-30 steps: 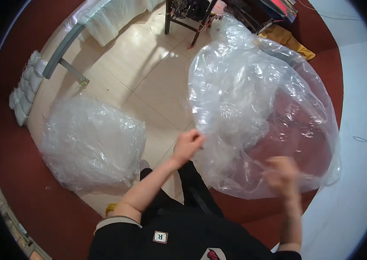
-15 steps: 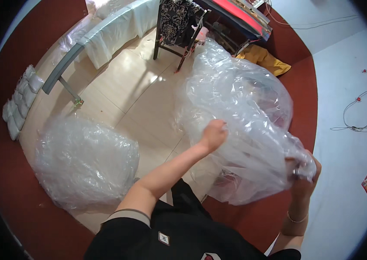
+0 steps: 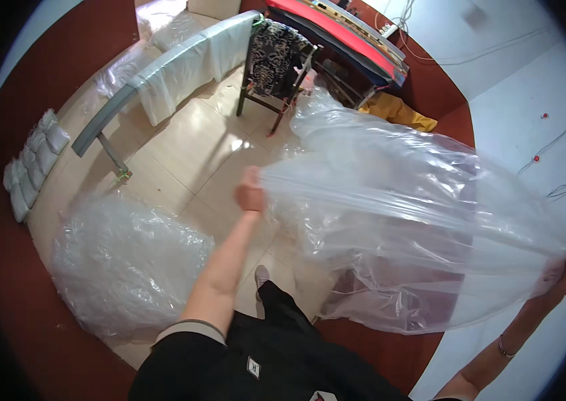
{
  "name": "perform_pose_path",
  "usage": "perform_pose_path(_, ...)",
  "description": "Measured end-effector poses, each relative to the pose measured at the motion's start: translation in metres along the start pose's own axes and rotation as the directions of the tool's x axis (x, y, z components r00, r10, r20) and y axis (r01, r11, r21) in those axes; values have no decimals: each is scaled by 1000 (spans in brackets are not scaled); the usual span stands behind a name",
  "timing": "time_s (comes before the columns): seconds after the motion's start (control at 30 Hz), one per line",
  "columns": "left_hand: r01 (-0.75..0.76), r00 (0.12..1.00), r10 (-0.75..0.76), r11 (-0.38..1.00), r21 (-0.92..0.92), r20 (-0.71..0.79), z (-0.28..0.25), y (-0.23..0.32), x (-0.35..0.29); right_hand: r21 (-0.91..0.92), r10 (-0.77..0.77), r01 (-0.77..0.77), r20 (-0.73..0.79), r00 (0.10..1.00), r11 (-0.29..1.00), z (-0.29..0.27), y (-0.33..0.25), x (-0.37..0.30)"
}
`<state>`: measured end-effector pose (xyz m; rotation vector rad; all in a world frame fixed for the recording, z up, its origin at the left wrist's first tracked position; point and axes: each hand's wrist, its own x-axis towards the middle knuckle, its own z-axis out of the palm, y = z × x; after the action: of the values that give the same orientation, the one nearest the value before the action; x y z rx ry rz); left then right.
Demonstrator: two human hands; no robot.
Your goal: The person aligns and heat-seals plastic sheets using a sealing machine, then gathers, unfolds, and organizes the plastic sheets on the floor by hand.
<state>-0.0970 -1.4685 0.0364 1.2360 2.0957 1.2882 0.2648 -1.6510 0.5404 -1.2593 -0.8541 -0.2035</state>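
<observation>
A large clear plastic sheet (image 3: 390, 214) is stretched between my two hands, with taut folds running from one to the other. My left hand (image 3: 250, 190) is closed on its left edge, over the tiled floor. Far out to the right, my right hand (image 3: 559, 271) grips the opposite edge, beside the pale wall; its fingers are partly behind the film. Much of the sheet billows and hangs down in loose, shiny folds. A second crumpled heap of clear plastic (image 3: 129, 267) lies on the floor at my left.
A padded grey rail (image 3: 105, 113), partly wrapped in plastic, stands at the far left. Small white bags (image 3: 34, 160) are stacked by the red wall. Ahead are a dark stand with patterned cloth (image 3: 275, 60), a table with a red top (image 3: 336, 33) and a yellow cloth (image 3: 396, 111).
My hands have moved apart, the left one leftward and the right one out to the right. The bunched plastic between them has been pulled wide and taut.
</observation>
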Motion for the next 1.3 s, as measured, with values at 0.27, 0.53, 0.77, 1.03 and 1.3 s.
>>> perform_pose_path(0.27, -2, 899, 104, 972, 235, -425, -266, -165, 60, -237, 118, -158, -177, 977, 959, -231, 150, 150)
perform_pose_path(0.53, 562, 593, -783, 236, -793, 187, -315, -267, 17, -557, -24, -242, -427, 904, 795, -343, 177, 132)
perform_pose_path(0.77, 503, 864, -143, 210, -838, 483, -245, -254, 20, -548, -42, -270, -489, 871, 792, -372, 188, 120)
perform_pose_path(1.03, 195, 967, -221, 322, -926, 127, -472, -354, 27, -589, 343, -255, 41, 938, 767, -321, 249, 138)
perform_pose_path(1.3, 207, 764, -378, 912, -355, -524, -668, -283, 20, -314, -97, 501, 765, 637, 807, -89, 162, -54)
